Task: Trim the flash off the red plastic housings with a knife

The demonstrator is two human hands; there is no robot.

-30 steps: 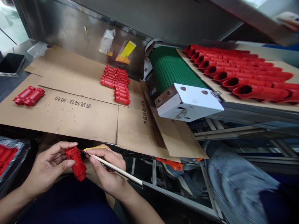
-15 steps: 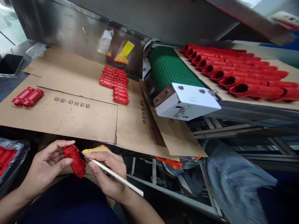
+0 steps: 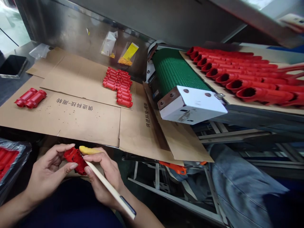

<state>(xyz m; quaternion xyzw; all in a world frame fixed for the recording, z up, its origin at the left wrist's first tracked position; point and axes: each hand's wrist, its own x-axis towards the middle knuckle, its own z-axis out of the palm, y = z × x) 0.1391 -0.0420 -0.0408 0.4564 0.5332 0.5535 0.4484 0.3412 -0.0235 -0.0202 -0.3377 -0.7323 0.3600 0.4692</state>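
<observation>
Low in front of me, my left hand (image 3: 48, 172) grips a red plastic tubular housing (image 3: 80, 164) between thumb and fingers. My right hand (image 3: 106, 177) is closed around a slim trimming knife (image 3: 111, 190) with a long pale handle. Its tip meets the side of the housing; the blade itself is mostly hidden. A yellow finger cot (image 3: 89, 150) covers one finger of the right hand. Beyond the hands, two similar red housings (image 3: 35, 98) lie on the cardboard (image 3: 95, 126) at left. A block of several more red pieces (image 3: 118, 84) sits near the back.
At lower left stands a plastic-lined bin (image 3: 26, 155) of red parts. A green conveyor belt (image 3: 178, 69) with a white end bracket (image 3: 192, 106) is to the right, beside rows of red tubes (image 3: 256, 76). A phone (image 3: 13, 66) lies far left. Another person's jeans-clad leg (image 3: 237, 177) shows at right.
The housing has turned in my left hand and shows its open end more. My right hand has shifted slightly left and up, and the knife handle now slants more steeply.
</observation>
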